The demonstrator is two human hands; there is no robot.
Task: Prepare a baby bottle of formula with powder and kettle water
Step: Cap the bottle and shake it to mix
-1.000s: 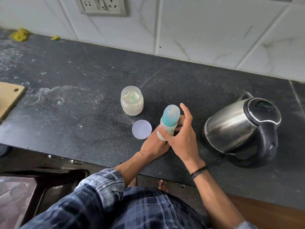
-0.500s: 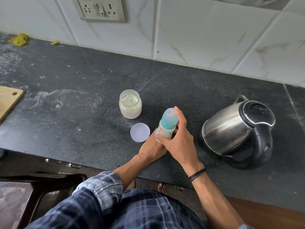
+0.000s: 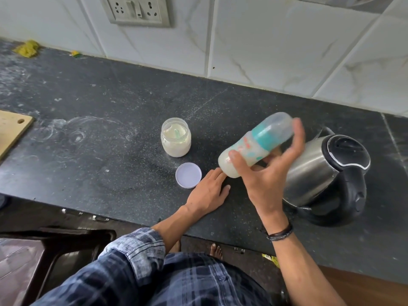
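Observation:
My right hand point(image 3: 266, 175) grips the baby bottle point(image 3: 254, 146) in the air above the counter. The bottle is tilted, cap up and to the right, with a teal collar, a clear cap and milky liquid in its lower end. Flat on the dark counter point(image 3: 88, 140) lies my left hand point(image 3: 208, 191), palm down, holding nothing. An open jar of powder point(image 3: 176, 140) with a scoop inside stands to the left. The jar's white lid point(image 3: 188, 175) rests just by my left fingers. The steel kettle point(image 3: 320, 171) stands at the right, behind my right hand.
A wooden board point(image 3: 11, 131) lies at the counter's left edge. The tiled wall with a socket plate point(image 3: 136, 9) runs along the back. Yellow scraps point(image 3: 26, 48) sit in the far left corner. A dark stool point(image 3: 66, 244) stands below the counter front.
My right hand has lifted the bottle off the counter and tipped it sideways. My left hand has let go of the bottle and now lies flat on the counter.

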